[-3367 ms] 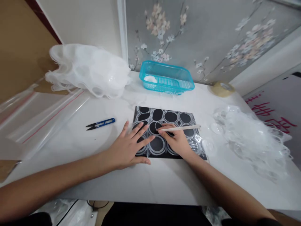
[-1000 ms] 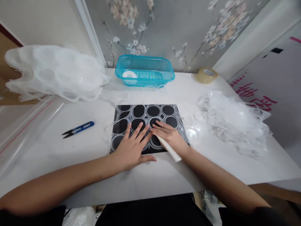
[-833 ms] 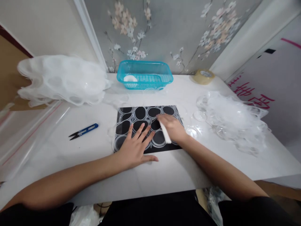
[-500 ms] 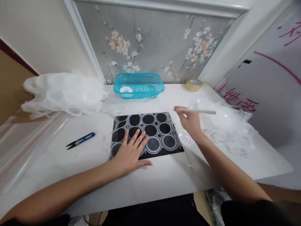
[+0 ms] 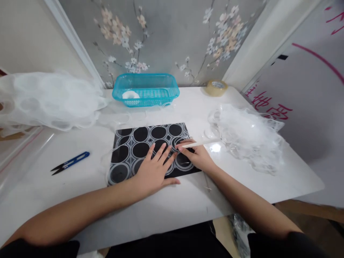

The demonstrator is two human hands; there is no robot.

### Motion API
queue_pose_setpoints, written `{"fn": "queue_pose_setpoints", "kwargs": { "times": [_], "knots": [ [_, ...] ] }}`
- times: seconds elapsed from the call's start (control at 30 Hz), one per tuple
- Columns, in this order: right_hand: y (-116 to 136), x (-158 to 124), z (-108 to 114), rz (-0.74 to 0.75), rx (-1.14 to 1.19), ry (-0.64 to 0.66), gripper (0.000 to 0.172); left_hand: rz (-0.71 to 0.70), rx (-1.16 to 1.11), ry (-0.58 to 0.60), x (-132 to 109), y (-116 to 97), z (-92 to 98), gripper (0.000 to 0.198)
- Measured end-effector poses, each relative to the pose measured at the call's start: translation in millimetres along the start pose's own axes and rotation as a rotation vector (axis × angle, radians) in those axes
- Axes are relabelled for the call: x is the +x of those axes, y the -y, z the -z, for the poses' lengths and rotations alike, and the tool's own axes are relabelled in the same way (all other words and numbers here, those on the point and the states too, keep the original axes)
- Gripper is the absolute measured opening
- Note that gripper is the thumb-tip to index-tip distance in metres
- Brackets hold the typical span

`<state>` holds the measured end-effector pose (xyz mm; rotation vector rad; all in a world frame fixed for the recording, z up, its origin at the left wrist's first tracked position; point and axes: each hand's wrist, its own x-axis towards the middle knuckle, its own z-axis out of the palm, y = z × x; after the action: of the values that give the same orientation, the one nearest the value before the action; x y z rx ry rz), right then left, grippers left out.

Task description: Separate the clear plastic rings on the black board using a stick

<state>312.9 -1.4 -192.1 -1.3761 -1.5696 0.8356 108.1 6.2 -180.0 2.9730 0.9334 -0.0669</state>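
Observation:
My left hand [image 5: 154,171] lies flat with its fingers spread on a black sheet [image 5: 140,134]. Over the black sheet lies clear film patterned with pale rings [image 5: 119,173]. My right hand [image 5: 201,157] pinches a slim white pen-like stick [image 5: 202,142], whose tip I cannot make out. That hand rests at the right side of the black sheet, its fingertips close to the left hand's fingers. A thin loose ring shows around the pinching fingers, partly hidden by them.
Blue thread snips [image 5: 71,163] lie at left, below a pile of translucent ring-patterned film [image 5: 53,100]. A turquoise basket [image 5: 145,102] holding a white roll [image 5: 130,95] stands at the back, with a tape roll [image 5: 216,88] to its right. More translucent scraps [image 5: 247,134] heap at right.
My right hand has come left and down from above the table onto the black sheet, still with the stick. The left hand stays flat on the sheet. The view has shifted slightly.

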Motion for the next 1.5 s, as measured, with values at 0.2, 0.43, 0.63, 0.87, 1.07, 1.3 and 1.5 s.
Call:
{"fn": "queue_pose_setpoints", "kwargs": {
  "times": [0.2,0.43,0.63,0.87,1.07,1.3,1.5],
  "knots": [
    [-2,-3,-1,-0.006,-0.059,-0.001,0.021,-0.007,0.009,-0.034,-2,-1,-6.0,0.091],
    [-2,-7,-3,0.100,-0.127,-0.007,0.020,-0.010,-0.014,-0.048,-3,0,-7.8,0.089],
    [-2,-9,-2,0.010,-0.102,-0.035,0.023,-0.005,-0.032,-0.024,-4,0,-7.8,0.090],
    [-1,-9,-2,0.001,-0.100,-0.010,0.021,0.002,-0.045,-0.023,-4,-1,-8.5,0.090],
    [-3,-11,-3,0.166,-0.206,0.013,0.021,0.000,-0.064,-0.017,-3,-1,-8.1,0.090],
    [-5,-15,-5,0.324,-0.370,0.128,0.030,-0.006,-0.088,-0.008,-2,-1,-8.8,0.090],
    [-13,18,10,0.207,-0.491,-0.013,0.034,-0.012,-0.124,0.000,-3,2,-9.8,0.090]
  ]
}}
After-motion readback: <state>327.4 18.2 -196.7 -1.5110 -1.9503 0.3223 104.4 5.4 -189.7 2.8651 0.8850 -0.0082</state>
